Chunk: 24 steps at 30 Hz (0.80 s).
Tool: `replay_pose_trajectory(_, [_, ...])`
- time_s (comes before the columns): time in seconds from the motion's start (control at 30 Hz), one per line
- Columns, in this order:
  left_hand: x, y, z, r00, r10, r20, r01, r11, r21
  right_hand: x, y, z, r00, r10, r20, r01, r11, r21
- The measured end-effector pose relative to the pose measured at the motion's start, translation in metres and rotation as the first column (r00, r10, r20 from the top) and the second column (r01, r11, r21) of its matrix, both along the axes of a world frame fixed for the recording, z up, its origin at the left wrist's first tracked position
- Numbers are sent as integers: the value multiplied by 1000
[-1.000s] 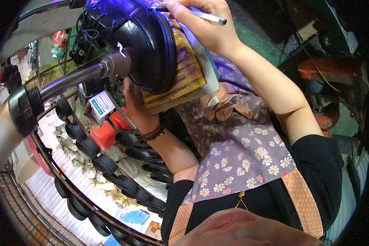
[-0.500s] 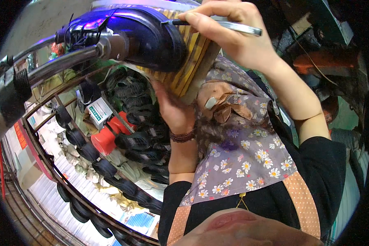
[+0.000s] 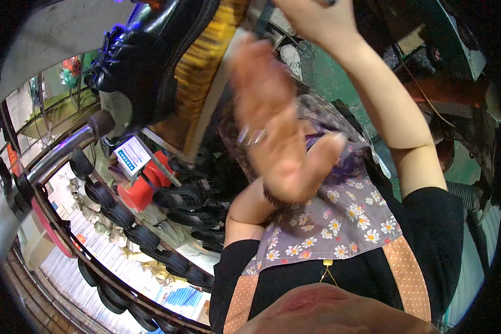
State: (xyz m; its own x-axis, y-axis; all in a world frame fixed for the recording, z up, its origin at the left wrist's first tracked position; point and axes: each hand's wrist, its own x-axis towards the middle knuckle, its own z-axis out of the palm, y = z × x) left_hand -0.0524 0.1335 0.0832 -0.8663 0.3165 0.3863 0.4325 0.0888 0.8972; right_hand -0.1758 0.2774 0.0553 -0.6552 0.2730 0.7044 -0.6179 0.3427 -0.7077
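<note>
A glossy black lace-up shoe [image 3: 175, 47] stands tilted at the upper left, beside a board with a yellow-and-black striped top [image 3: 203, 67]. My left hand [image 3: 275, 128] is raised in front of my apron, right of the striped board. It is smeared by motion, but its fingers are stretched out and its thumb stands apart, with nothing seen in it. A ring shows on one finger. At the top edge my right hand [image 3: 320, 22] is closed around a dark-tipped pen [image 3: 263, 21]; part of the hand is cut off by the picture's edge.
A metal tube [image 3: 67, 147] with a dark end reaches in from the left, below the shoe. Black shoe soles [image 3: 189, 197] hang or lie in rows on racks. A red object [image 3: 142, 189] and a white box [image 3: 132, 156] stand among them. Dark machinery [image 3: 445, 89] is at right.
The shoe has turned and shifted up and left, off the metal tube's end. My left hand has risen from under the board toward the middle. My right hand has moved up, drawing the pen from the shoe.
</note>
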Motion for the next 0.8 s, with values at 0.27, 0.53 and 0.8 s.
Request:
replay_pose_trajectory(0.27, [5,-84,-26,748,635,-194,-663,720,-203,42,-78,-22,1000,-4,1,4,998,-57])
replay_pose_trajectory(0.53, [-6,-42,-39,732,677,-82,-682,726,-91,26,-77,-15,950,248,-189,-287,933,-219])
replay_pose_trajectory(0.8, [-4,-72,-66,550,563,-618,-639,-193,-745,55,-132,23,910,414,28,-413,896,167])
